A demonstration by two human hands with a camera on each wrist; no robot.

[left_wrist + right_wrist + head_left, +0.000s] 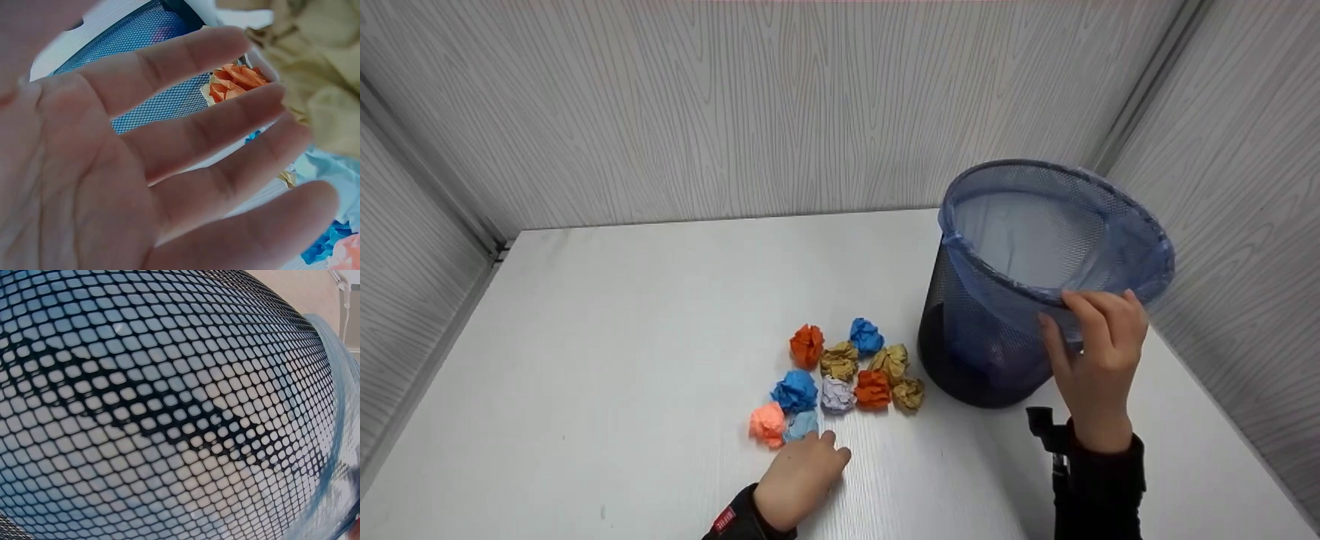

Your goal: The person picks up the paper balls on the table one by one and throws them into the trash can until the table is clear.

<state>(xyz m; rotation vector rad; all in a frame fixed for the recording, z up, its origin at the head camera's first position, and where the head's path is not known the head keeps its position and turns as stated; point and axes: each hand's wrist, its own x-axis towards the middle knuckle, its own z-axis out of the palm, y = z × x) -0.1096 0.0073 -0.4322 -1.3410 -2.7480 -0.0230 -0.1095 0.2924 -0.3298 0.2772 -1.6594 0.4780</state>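
My left hand (804, 480) is low over the table, beside a light blue crumpled paper ball (801, 425). In the left wrist view its thumb and fairly straight fingertips pinch a tan paper ball (329, 73), which the hand hides from the head view. At the right, my right hand (1102, 360) grips the near rim of a black mesh wastebasket (934, 322). A translucent blue bag (1027, 232) lines the basket and folds over its rim. Black mesh (169, 410) with the bag behind it fills most of the right wrist view.
Several paper balls lie left of the basket: orange (807, 346), blue (867, 336), tan (891, 361), lavender (838, 394) and pink (767, 425) among them. They rest on a white table (622, 337). Wood-grain panels (735, 112) stand behind and at both sides.
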